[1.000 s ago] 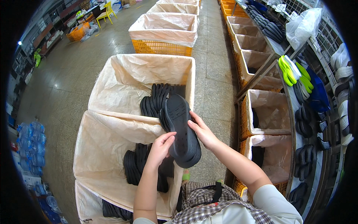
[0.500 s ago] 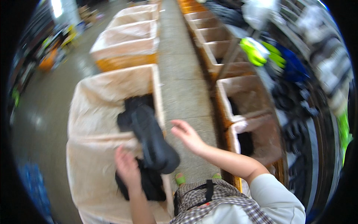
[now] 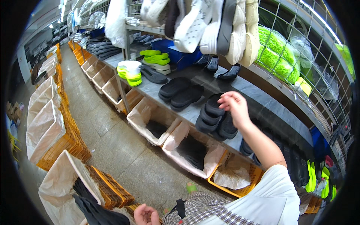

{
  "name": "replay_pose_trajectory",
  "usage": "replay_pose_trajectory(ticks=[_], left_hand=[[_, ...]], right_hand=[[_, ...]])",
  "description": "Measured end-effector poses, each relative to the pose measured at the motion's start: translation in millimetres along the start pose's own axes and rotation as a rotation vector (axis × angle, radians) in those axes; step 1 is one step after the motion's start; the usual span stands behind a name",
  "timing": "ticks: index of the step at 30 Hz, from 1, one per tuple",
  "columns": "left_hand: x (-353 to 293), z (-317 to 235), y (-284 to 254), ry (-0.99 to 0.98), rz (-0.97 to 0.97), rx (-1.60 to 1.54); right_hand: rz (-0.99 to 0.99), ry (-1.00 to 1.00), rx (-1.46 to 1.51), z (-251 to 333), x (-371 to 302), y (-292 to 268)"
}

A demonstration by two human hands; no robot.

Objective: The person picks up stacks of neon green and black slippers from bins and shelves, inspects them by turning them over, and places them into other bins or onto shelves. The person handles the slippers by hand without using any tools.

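My right hand [image 3: 234, 107] reaches over the shelf, fingers loosely bent at the top edge of a stack of black foam shoe soles [image 3: 210, 118]. No firm grip on them shows. Low in the view, my left hand [image 3: 146, 216] is partly cut off by the lower edge. Its fingers curl loosely, and nothing shows in them. Beside it, long black pieces [image 3: 95, 210] lie in a cloth-lined bin [image 3: 62, 176]. Left of the stack, a pair of black soles [image 3: 182, 92] rests on the grey shelf [image 3: 144, 88].
Lined orange crates [image 3: 215, 165] with black pieces stand under the shelf. More lined baskets [image 3: 47, 116] line the aisle's left side. Pale soles [image 3: 210, 28] hang overhead near a wire grid [image 3: 285, 22]. Neon yellow soles [image 3: 129, 73] sit farther along. A walkway [image 3: 108, 138] runs between.
My view has swung right from the bins to the shelf. A black sole was in the air between my hands over the bin; now my right hand is at the shelf stack, my left low beside the bin.
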State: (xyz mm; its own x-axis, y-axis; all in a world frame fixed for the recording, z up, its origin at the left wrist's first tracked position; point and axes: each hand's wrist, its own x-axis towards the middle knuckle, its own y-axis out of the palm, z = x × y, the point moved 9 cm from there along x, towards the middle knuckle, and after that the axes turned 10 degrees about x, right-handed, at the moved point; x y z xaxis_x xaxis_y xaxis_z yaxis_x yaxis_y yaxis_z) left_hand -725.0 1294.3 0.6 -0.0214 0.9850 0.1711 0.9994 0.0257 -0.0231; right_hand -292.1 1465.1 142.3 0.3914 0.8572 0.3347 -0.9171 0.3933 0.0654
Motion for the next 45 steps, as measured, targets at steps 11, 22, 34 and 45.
replay_pose_trajectory(ticks=[11,22,34,45], left_hand=[[85.0,50.3,173.8,-0.246,0.111,0.335],[101.3,59.3,199.1,-0.412,0.094,0.647],[111.5,74.5,194.4,-0.436,0.284,0.808],[139.8,52.2,176.2,-0.113,0.359,0.63]], right_hand=[[-0.555,0.416,0.426,-361.1,301.2,-324.2],[-0.695,0.581,0.766,-434.0,379.9,-321.1],[-0.759,0.511,0.85,-383.2,353.7,-406.0],[-0.078,0.883,1.063,-112.9,78.6,-160.8]])
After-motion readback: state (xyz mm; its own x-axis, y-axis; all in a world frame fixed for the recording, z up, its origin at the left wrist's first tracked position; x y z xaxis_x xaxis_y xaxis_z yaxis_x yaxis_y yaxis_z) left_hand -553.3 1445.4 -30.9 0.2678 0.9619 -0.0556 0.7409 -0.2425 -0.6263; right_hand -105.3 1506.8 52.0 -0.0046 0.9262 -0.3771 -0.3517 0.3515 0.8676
